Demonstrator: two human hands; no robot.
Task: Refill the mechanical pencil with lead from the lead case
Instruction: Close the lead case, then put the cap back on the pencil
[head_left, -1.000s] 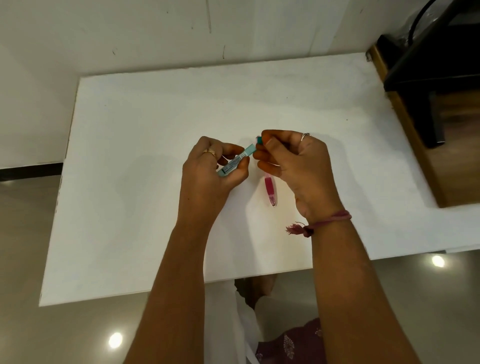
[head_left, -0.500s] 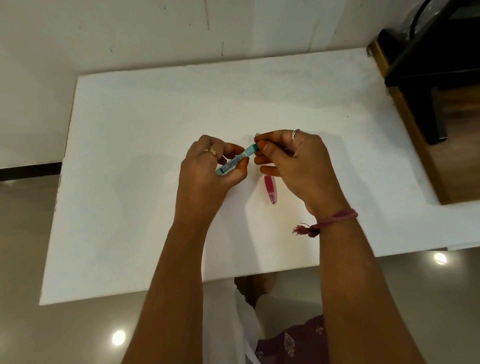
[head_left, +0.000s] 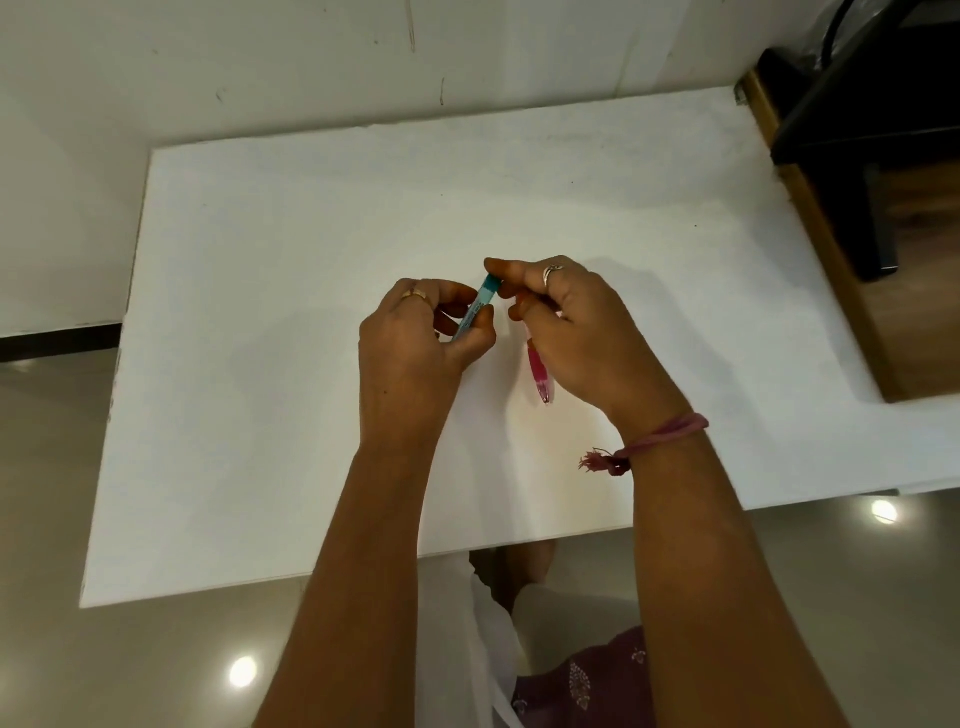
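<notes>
A slim teal lead case (head_left: 478, 306) with a darker teal cap end is gripped in my left hand (head_left: 415, 343), tilted up and to the right above the white table (head_left: 291, 415). My right hand (head_left: 582, 332) meets it from the right, with thumb and forefinger pinched on the cap end of the case. A pink translucent mechanical pencil (head_left: 538, 375) lies on the table just under my right palm. Its upper end is hidden by the hand and its tip points toward me.
The table's front edge (head_left: 260, 584) is near my body and a white wall stands behind. A wooden surface (head_left: 852, 291) with a black stand (head_left: 857, 156) borders the table at the right. Shiny floor lies at the left and below.
My left hand has turned the lead case more upright. My right hand's fingers have stayed at the cap end and shifted a little above it. The pink pencil has not moved.
</notes>
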